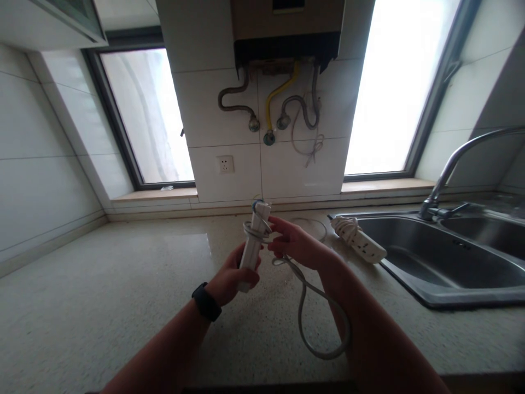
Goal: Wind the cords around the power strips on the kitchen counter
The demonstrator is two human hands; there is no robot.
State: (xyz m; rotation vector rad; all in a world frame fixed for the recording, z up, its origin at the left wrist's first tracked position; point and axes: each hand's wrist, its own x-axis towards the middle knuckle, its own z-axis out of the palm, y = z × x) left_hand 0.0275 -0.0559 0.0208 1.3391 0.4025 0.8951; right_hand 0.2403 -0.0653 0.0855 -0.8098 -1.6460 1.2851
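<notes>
My left hand (235,276) is closed around the lower part of a white power strip (251,249), which tilts up above the countertop. Turns of grey-white cord (255,236) wrap the strip's upper half. At its right side my right hand (293,242) has its fingers bent around the cord, touching the wrapped part. From under this hand a long loop of cord (301,312) hangs over the counter and against my right forearm. A second white power strip (363,243), its cord bundled around one end, rests on the sink's left rim.
A double steel sink (435,295) with a curved faucet (451,164) is on the right. The speckled countertop (102,306) runs up to the tiled wall, which has a socket (225,164). Hoses and a yellow pipe (273,101) hang under the water heater (287,27).
</notes>
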